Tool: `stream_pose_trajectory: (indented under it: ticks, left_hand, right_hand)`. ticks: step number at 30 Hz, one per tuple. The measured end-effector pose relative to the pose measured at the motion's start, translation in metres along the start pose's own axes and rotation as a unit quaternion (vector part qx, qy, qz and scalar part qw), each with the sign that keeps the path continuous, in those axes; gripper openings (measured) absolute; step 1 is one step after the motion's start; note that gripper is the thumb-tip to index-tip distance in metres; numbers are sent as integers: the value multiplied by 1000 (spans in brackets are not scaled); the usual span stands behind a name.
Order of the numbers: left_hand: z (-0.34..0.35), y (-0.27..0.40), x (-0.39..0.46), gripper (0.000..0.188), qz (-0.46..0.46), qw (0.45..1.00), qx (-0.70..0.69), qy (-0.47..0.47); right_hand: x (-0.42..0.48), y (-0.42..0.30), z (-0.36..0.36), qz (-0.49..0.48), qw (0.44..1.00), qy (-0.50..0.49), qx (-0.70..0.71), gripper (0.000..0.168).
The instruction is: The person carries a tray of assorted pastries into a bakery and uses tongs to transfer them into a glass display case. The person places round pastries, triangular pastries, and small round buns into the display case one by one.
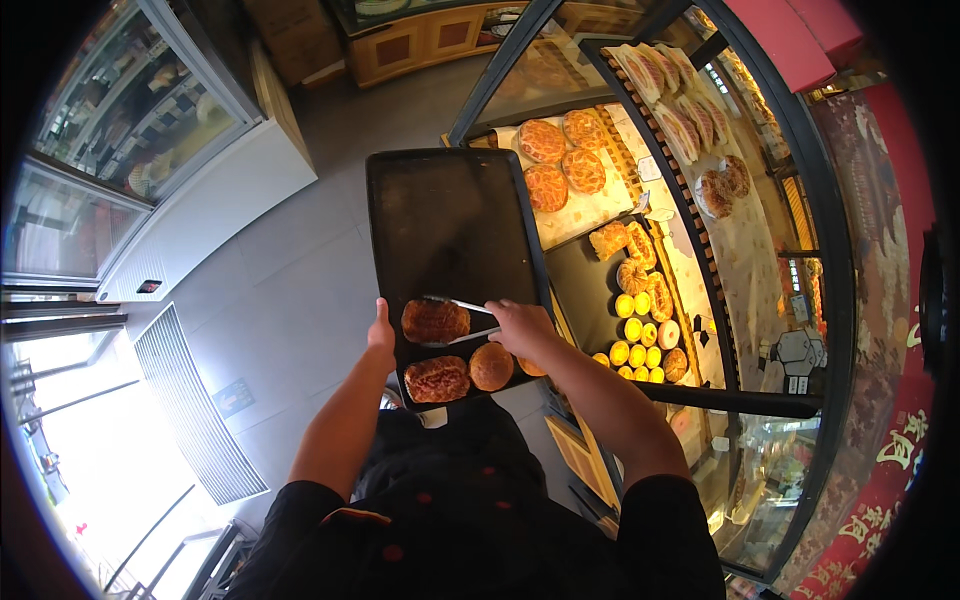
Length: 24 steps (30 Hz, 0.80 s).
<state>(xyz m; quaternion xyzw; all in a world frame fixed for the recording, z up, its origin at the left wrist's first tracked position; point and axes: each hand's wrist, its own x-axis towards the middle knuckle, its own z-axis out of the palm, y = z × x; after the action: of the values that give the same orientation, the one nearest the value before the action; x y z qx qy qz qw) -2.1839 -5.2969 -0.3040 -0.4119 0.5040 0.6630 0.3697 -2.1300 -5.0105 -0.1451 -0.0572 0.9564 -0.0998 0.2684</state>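
Observation:
My left hand [382, 337] grips the left edge of a black baking tray [450, 225] held in front of my body. My right hand [521, 327] is closed around metal tongs [471, 306], whose arms lie on both sides of a browned, oblong bread loaf [436, 322] on the tray. Nearer to me on the tray are another oblong bread [437, 379], a round bun [491, 367] and part of a further bun [532, 366], which my right forearm partly covers. The far part of the tray is bare.
At the right, a lit glass display case holds large round pastries [542, 141], a dark tray [581, 281] with egg tarts [633, 329] and assorted pastries, and an upper shelf with sandwiches [679, 124]. A glass-fronted refrigerated cabinet [217, 199] stands left. Wooden cabinets [420, 46] are beyond.

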Motion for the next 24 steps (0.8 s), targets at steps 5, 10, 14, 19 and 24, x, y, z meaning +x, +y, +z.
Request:
stream_pose_trajectory:
  ticks: [5, 10, 14, 19, 24]
  left_hand:
    - [4, -6, 15, 115, -3, 998, 28, 48]
    - [40, 5, -26, 102, 9, 1000, -11, -21]
    - [27, -2, 3, 107, 25, 997, -45, -60]
    - [40, 1, -8, 103, 18, 997, -56, -49]
    - [40, -2, 2, 97, 37, 994, -59, -80]
  right_hand:
    - [-3, 17, -6, 14, 1000, 25, -10, 61]
    - [1, 59, 14, 33, 997, 68, 12, 55]
    - [6, 70, 19, 29, 993, 105, 40, 46]
    - [0, 85, 21, 128, 972, 25, 196, 56]
    - [-18, 110, 57, 194, 739, -87, 639, 32]
